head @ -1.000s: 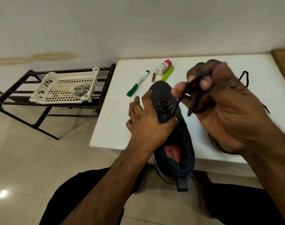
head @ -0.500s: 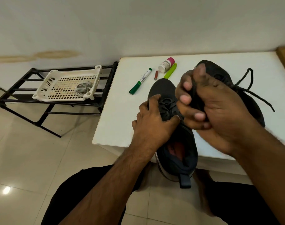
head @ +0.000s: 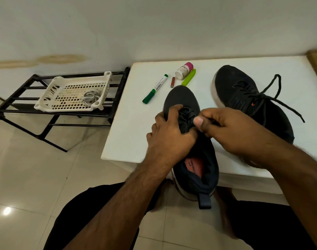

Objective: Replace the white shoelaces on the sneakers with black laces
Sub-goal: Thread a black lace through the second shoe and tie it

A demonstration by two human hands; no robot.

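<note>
A dark sneaker lies toe-away on the white table, its heel hanging over the front edge. My left hand grips its upper at the lacing, fingers curled over the left side. My right hand pinches a black lace just right of the eyelets, thumb forward. A second dark sneaker lies to the right with a black lace tied in a loose bow. A bundle of white laces rests in a white basket on the left.
A black metal rack holds the basket beside the table. At the table's far side lie a green marker, a small brown stick, a white bottle with a pink cap and a lime-green clip. Tiled floor lies below.
My right hand has come down from in front of the camera to the near sneaker's lacing, still pinching the lace. The second sneaker is now uncovered. My left hand stays on the shoe.
</note>
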